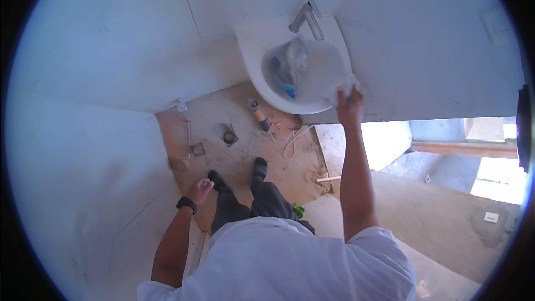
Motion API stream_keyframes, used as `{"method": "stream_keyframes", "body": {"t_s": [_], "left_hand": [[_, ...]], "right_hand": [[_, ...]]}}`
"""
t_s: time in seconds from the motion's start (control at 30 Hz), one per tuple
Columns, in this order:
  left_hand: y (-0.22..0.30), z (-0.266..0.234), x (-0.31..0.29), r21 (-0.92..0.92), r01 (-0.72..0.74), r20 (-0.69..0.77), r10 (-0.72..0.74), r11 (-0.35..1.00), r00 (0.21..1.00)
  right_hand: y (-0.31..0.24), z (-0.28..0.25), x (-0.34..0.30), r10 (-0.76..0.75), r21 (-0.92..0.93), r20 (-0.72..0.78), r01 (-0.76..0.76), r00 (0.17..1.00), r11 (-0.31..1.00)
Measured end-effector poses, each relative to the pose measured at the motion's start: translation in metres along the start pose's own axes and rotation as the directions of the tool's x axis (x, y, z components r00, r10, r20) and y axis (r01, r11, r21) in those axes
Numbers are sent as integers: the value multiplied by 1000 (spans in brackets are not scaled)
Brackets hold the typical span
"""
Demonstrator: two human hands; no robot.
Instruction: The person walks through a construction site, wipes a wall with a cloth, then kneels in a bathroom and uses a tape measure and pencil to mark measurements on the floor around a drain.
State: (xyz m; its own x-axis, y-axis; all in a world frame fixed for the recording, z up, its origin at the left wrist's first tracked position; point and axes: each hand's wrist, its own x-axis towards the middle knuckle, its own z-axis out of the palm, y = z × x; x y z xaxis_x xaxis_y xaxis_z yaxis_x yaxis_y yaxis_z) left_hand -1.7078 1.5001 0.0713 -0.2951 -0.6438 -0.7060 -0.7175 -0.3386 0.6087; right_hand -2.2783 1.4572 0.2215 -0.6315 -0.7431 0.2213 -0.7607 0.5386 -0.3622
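Note:
My right hand [350,108] is at the right front rim of a white washbasin [253,61]. Its fingers are closed on a crumpled, whitish, see-through piece that looks like plastic film [348,82]. Inside the bowl lies a clear crumpled plastic bag [293,58], with something blue [288,90] at its lower end. A metal tap [306,20] stands at the back of the basin. Low by my left side, my left hand [199,191] has its fingers loosely curled, with nothing visible in them. A dark watch is on that wrist.
On the dusty floor lies an orange and dark power tool [258,115] with a pale cord [291,144]. A round drain hole [228,136] is near my feet. A white pipe [328,179] lies by the doorway. Pale walls close in left and right.

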Motion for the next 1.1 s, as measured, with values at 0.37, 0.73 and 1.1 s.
{"method": "stream_keyframes", "body": {"t_s": [0.37,0.73,1.1], "left_hand": [[-19,-32,-121,137,51,-138,-32,989,990],[-116,21,-226,90,30,289,-55,995,956],[-78,2,-188,468,94,73,-145,879,987]], "right_hand": [[13,-4,-62,-151,-29,-62,149,987,988],[139,109,-344,304,-290,934,-899,-190,327],[93,20,-286,-30,132,971,-426,237,895]]}}
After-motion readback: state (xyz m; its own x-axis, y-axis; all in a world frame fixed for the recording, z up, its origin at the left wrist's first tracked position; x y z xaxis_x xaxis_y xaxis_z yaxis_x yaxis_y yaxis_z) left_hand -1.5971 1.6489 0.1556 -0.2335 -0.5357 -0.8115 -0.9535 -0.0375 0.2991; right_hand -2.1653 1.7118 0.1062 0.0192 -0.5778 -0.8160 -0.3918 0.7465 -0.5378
